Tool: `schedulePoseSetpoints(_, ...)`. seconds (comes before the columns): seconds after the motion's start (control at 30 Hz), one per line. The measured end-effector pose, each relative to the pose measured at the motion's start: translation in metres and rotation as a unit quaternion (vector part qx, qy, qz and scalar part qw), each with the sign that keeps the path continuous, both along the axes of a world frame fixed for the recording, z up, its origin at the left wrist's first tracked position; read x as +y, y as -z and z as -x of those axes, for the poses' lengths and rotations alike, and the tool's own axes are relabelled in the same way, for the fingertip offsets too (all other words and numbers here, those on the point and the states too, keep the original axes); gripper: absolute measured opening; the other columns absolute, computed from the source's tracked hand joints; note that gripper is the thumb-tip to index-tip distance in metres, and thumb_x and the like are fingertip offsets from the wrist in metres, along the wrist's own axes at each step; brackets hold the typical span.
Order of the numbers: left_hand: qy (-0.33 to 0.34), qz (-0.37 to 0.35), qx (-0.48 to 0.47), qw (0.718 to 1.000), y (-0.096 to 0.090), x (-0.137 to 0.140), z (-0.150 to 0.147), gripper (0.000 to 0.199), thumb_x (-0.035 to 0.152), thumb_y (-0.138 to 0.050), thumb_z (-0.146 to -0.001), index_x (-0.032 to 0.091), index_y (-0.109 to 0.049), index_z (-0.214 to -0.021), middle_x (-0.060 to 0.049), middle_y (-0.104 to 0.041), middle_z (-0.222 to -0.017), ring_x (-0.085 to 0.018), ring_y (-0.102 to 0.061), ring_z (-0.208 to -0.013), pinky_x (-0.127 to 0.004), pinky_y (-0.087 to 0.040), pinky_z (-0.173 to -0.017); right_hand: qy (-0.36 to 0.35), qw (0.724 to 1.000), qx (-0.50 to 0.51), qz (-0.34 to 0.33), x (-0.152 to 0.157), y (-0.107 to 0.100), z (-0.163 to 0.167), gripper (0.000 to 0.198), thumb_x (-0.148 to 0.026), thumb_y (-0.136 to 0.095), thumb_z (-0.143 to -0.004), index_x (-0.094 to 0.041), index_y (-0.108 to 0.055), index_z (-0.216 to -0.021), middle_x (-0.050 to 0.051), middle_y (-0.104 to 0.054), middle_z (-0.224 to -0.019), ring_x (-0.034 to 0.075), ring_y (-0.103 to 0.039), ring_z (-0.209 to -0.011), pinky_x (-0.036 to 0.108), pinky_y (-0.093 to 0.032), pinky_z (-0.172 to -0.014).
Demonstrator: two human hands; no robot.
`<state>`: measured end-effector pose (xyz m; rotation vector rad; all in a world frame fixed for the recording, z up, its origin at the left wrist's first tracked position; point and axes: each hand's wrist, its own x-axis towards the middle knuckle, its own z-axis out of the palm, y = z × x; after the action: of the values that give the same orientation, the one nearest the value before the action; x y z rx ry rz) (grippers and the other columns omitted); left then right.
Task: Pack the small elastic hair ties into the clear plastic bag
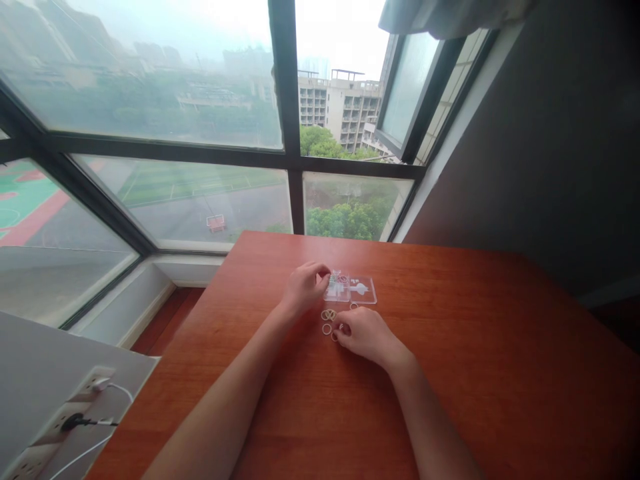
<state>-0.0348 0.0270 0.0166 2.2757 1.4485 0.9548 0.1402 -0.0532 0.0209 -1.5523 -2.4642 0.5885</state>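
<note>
My left hand [306,288] is at the left edge of a small clear plastic box [338,291], its fingers curled against the side. Whether they grip the box or something small there, I cannot make out. The box's lid [363,291] lies folded open to the right, with white print on it. Some small things sit inside the box. Just in front, several pale rings [327,329] lie on the wood, a few of them overlapping. Over the right side of these rings, my right hand [365,335] has its thumb and fingertips pinched at a ring on the tabletop.
The reddish-brown wooden table [480,360] reaches to a dark-framed window [294,160] at the back. One pane [407,93] stands open at upper right. Lower left, wall sockets [75,420] hold plugs with cables beside the table's edge. A grey wall is on the right.
</note>
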Motion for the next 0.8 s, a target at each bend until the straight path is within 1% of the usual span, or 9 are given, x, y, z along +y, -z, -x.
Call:
schedulePoseSetpoints(0.13, 0.009, 0.004, -0.001, 1.0, 0.001, 0.0, 0.0, 0.013, 0.021, -0.055, -0.081, 0.018, -0.067, -0.084, -0.002, -0.064, -0.078, -0.012, -0.053, -0.066, -0.023, -0.038, -0.061, 0.013, 1.0, 0.024, -0.01, 0.0, 0.001, 0.003, 0.01, -0.025, -0.058, -0.077, -0.026, -0.069, -0.078, -0.003, -0.068, -0.071, 0.013, -0.059, -0.068, 0.022, -0.03, -0.059)
schedulePoseSetpoints(0.27, 0.015, 0.001, -0.01, 1.0, 0.002, 0.0, -0.001, 0.012, 0.02, -0.055, -0.08, 0.018, -0.067, -0.083, -0.001, -0.064, -0.077, -0.012, -0.053, -0.066, -0.022, -0.038, -0.061, 0.046, 0.996, 0.076, -0.028, 0.001, 0.0, 0.004, 0.01, -0.022, -0.058, -0.077, -0.024, -0.068, -0.078, -0.003, -0.066, -0.068, 0.011, -0.055, -0.061, 0.021, -0.029, -0.056)
schedulePoseSetpoints(0.33, 0.023, 0.003, -0.019, 1.0, 0.003, 0.0, -0.001, 0.012, 0.02, -0.056, -0.08, 0.017, -0.067, -0.083, -0.001, -0.064, -0.076, -0.011, -0.052, -0.065, -0.022, -0.038, -0.061, 0.075, 0.991, 0.101, -0.052, 0.002, -0.001, 0.004, 0.009, -0.024, -0.059, -0.078, -0.023, -0.068, -0.078, -0.003, -0.064, -0.064, 0.01, -0.053, -0.058, 0.021, -0.029, -0.055)
schedulePoseSetpoints(0.4, 0.035, 0.013, -0.035, 0.999, 0.004, 0.001, -0.002, 0.012, 0.02, -0.056, -0.08, 0.017, -0.067, -0.083, -0.001, -0.063, -0.073, -0.011, -0.051, -0.064, -0.021, -0.038, -0.061, 0.116, 0.982, 0.12, -0.089, 0.005, 0.0, 0.002, 0.01, -0.027, -0.059, -0.079, -0.023, -0.068, -0.078, -0.004, -0.061, -0.06, 0.01, -0.051, -0.055, 0.021, -0.03, -0.055)
schedulePoseSetpoints(0.5, 0.07, 0.051, -0.076, 0.993, 0.003, 0.0, -0.005, 0.015, 0.024, -0.056, -0.082, 0.015, -0.068, -0.084, -0.002, -0.064, -0.073, -0.01, -0.05, -0.062, -0.02, -0.038, -0.059, 0.182, 0.961, 0.151, -0.147, 0.008, 0.002, -0.002, 0.012, -0.029, -0.058, -0.08, -0.023, -0.068, -0.078, -0.004, -0.056, -0.056, 0.01, -0.049, -0.053, 0.021, -0.032, -0.056)
schedulePoseSetpoints(0.6, 0.121, 0.099, -0.118, 0.981, -0.004, -0.005, -0.01, 0.021, 0.029, -0.056, -0.084, 0.013, -0.068, -0.085, -0.002, -0.064, -0.073, -0.009, -0.048, -0.06, -0.019, -0.037, -0.056, 0.232, 0.937, 0.182, -0.185, 0.01, 0.003, -0.005, 0.016, -0.031, -0.056, -0.082, -0.021, -0.068, -0.08, -0.004, -0.052, -0.053, 0.011, -0.047, -0.051, 0.021, -0.034, -0.057)
schedulePoseSetpoints(0.7, 0.173, 0.146, -0.146, 0.963, -0.013, -0.012, -0.015, 0.025, 0.034, -0.056, -0.085, 0.012, -0.069, -0.084, -0.001, -0.061, -0.067, -0.007, -0.044, -0.055, -0.017, -0.035, -0.052, 0.254, 0.924, 0.201, -0.203, 0.011, 0.004, -0.007, 0.019, -0.034, -0.055, -0.082, -0.02, -0.069, -0.08, -0.004, -0.049, -0.05, 0.011, -0.046, -0.049, 0.021, -0.035, -0.056)
schedulePoseSetpoints(0.8, 0.196, 0.171, -0.17, 0.95, -0.017, -0.016, -0.017, 0.027, 0.037, -0.059, -0.083, 0.011, -0.069, -0.084, -0.001, -0.061, -0.066, -0.006, -0.044, -0.055, -0.017, -0.035, -0.051, 0.263, 0.919, 0.207, -0.208, 0.01, 0.003, -0.007, 0.018, -0.033, -0.056, -0.081, -0.02, -0.069, -0.08, -0.004, -0.049, -0.05, 0.011, -0.046, -0.049, 0.021, -0.035, -0.056)
